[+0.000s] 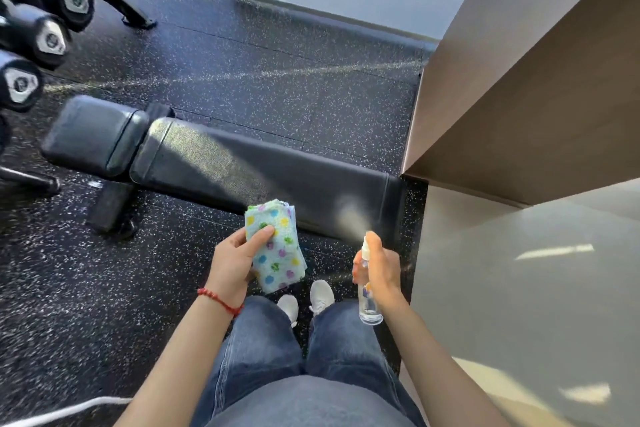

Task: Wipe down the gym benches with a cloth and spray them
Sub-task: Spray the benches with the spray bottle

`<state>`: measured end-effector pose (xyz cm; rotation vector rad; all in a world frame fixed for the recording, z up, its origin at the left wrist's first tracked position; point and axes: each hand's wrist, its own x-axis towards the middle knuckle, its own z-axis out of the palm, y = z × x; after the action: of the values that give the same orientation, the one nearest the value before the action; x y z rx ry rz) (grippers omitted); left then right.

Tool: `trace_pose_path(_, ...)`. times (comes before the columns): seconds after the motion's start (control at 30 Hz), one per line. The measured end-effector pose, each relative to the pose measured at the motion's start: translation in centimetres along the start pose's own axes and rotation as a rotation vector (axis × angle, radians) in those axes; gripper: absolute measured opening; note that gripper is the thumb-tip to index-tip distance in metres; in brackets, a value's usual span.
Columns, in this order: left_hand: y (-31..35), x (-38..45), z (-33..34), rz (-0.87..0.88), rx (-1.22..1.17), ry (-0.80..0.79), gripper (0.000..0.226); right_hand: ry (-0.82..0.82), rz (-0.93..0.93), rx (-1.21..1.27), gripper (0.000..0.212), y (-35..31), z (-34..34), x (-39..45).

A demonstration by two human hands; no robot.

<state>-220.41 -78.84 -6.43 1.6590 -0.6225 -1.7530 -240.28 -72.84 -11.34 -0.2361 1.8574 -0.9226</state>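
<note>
two hands work over a black bench (242,163) on the floor: right hand (382,270) grips a bottle (367,291) misting its near end, left hand (233,265) holds a folded cloth (277,250), best misting evenly along the pad before wiping.

**Bench on the speckled floor**

A black rubber floor (242,55) with pale flecks carries a black padded bench (263,166), which lies flat and runs from the left towards the wall on the right. Nothing lies on its pad. A dumbbell rack (135,15) stands at the floor's far left. Two white shoes (311,298) stand just in front of the bench's near edge. A white cord (69,409) lies at the near left corner.
</note>
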Motion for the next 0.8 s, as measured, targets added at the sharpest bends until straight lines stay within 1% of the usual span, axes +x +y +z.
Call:
trace_pose_path(0.1, 0.5, 0.0, -1.2, 0.009, -0.047, 0.052, 0.010, -0.032, -0.036, -0.077, 0.049, -1.1, 1.6, 0.6)
trace_pose_path(0.23, 1.3, 0.6, -3.7, 0.005, -0.166, 0.110, 0.012, -0.098, -0.044, -0.113, 0.057, -2.5, 4.2, 0.9)
trace_pose_path(0.4, 2.9, 2.1, -7.7, 0.014, -0.221, 0.144, 0.016, -0.158, -0.084, -0.230, 0.052, -3.8, 8.9, 1.0)
trace_pose_path(0.5, 4.4, 3.4, -10.8, 0.020, -0.244, 0.156, 0.015, -0.173, -0.086, -0.220, 0.051, -4.6, 12.7, 0.9)
trace_pose_path(0.67, 7.8, 5.8, -16.6, 0.035, -0.289, 0.161, 0.011, -0.184, -0.025, -0.161, 0.060, -5.5, 20.2, 0.4)
trace_pose_path(0.8, 10.5, 7.5, -21.4, 0.033, -0.292, 0.175, 0.009, -0.201, -0.064, -0.190, 0.057, -5.6, 26.2, -0.7)
